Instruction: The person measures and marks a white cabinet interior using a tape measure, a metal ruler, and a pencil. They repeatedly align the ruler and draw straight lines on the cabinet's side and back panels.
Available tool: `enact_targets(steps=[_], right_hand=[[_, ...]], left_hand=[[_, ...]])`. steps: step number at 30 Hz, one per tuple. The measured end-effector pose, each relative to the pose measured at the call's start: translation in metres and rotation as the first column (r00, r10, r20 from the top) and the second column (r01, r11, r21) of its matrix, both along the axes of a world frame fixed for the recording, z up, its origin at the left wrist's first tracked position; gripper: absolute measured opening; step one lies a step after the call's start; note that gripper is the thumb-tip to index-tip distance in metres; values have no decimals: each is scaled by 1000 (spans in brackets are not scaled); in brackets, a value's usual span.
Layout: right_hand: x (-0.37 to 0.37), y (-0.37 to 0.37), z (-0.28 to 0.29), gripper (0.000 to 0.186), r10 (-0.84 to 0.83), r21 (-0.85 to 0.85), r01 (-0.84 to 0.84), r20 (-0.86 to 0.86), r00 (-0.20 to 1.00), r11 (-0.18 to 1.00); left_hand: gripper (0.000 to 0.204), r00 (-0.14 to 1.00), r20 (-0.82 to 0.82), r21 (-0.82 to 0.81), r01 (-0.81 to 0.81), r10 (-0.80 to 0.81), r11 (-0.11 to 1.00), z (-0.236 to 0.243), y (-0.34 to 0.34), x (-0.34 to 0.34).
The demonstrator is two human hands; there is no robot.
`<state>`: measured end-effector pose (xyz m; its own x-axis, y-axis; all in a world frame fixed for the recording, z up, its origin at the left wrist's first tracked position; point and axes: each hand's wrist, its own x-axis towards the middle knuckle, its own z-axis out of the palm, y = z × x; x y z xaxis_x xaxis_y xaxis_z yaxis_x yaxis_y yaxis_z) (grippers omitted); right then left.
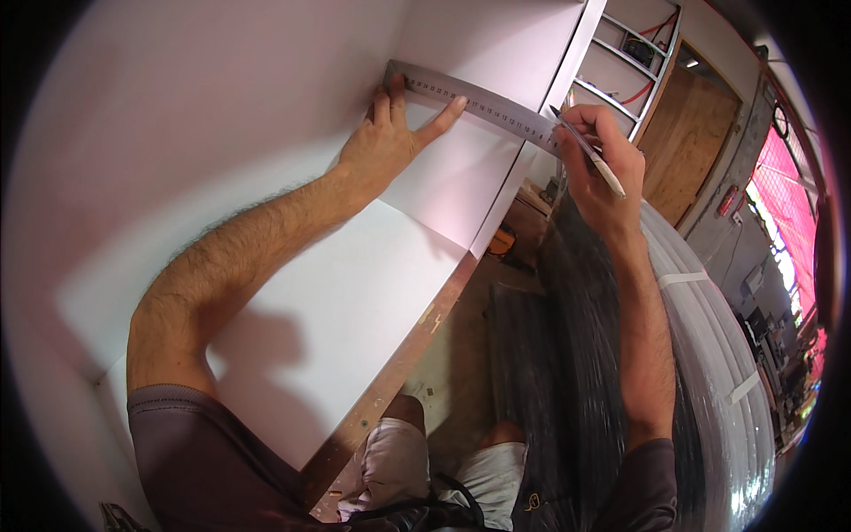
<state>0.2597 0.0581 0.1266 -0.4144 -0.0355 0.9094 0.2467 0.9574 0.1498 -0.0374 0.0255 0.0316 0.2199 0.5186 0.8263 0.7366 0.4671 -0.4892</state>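
Observation:
A long metal ruler (496, 111) lies across the white inner panel (425, 177) of a cabinet, from the back corner to past the front edge. With fingers spread, my left hand (386, 146) presses on the ruler near its far left end; the thumb rests midway along it. My right hand (603, 164) is closed round a white pen (603, 168), its dark tip pointing up and left over the ruler. Fingers of that hand also meet the ruler's right end at the panel's front edge (563, 80).
Below spreads the white cabinet base (328, 328), with a brown wooden edge (399, 372) in front. Plastic-wrapped rolls (718, 372) stand at the right. Behind are a metal ladder-like frame (634, 58), a wooden door (687, 124) and a yellow-black tool (502, 241) on the floor side.

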Motion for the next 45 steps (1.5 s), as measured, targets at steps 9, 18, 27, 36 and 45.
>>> enact_targets(steps=[9, 18, 27, 36, 45], right_hand=[[-5, 5, -2, 17, 8, 20, -8, 22, 1000, 1000], [-5, -4, 17, 10, -40, 71, 36, 49, 998, 997], [-5, 1, 25, 10, -89, 122, 75, 112, 990, 990], [-6, 5, 25, 10, -88, 116, 73, 127, 988, 991], [-6, 5, 26, 10, -87, 106, 73, 136, 987, 992]], left_hand=[[116, 999, -15, 43, 47, -46, 998, 0, 2, -1], [118, 1000, 7, 15, 24, -24, 1000, 1, -1, 1], [119, 1000, -9, 32, 13, -13, 999, 0, 1, 2], [119, 1000, 0, 21, 22, -22, 1000, 0, 0, 1], [117, 1000, -5, 30, 24, -24, 999, -1, 2, 1]])
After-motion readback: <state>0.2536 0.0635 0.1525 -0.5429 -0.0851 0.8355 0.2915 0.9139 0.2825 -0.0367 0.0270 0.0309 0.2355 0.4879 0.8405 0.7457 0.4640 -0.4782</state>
